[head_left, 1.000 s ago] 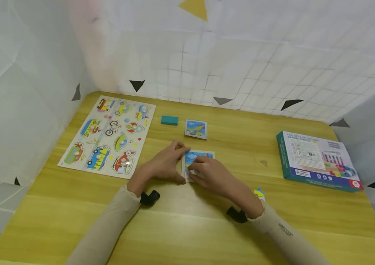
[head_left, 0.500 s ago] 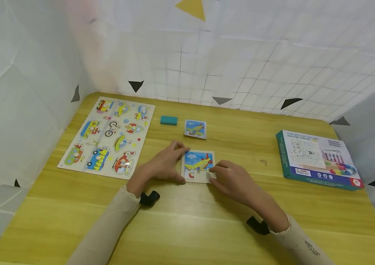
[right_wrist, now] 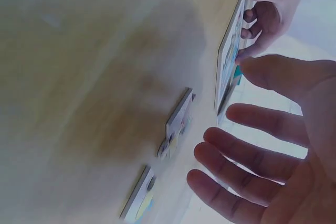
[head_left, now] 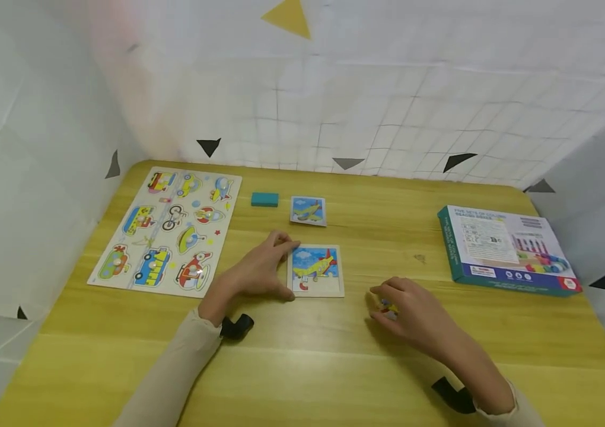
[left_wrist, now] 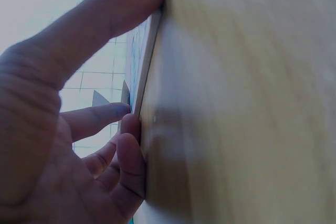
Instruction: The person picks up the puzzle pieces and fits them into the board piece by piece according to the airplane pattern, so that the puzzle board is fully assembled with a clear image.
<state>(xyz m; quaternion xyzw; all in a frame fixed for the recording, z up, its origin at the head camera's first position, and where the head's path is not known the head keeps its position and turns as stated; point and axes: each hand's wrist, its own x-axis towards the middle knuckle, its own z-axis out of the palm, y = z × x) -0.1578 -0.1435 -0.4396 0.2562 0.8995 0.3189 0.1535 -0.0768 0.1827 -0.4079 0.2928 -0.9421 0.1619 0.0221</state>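
A small square airplane jigsaw puzzle (head_left: pixel 329 287) lies flat on the table, its board bare along the near right side. My left hand (head_left: pixel 257 270) holds the board at its left edge, thumb at the near corner and index finger at the far one; the left wrist view has the thumb (left_wrist: pixel 105 17) against the board's edge. To the right of the puzzle, my right hand (head_left: pixel 420 311) hovers over loose jigsaw pieces (head_left: pixel 387 306), partly hidden by it. In the right wrist view its fingers are spread and hold nothing, with one piece (right_wrist: pixel 179 116) and another piece (right_wrist: pixel 137 196) on the table beyond.
A picture card with the same airplane (head_left: pixel 308 211) and a teal block (head_left: pixel 264 200) lie behind the puzzle. On the left is a vehicle peg puzzle board (head_left: pixel 166 237). A boxed toy set (head_left: pixel 510 252) stands at the right. White sheeting encloses the table's back and sides.
My right hand has drawn back from the puzzle to the right, over the loose pieces, uncovering the airplane picture. My left hand has stayed at the board's left edge.
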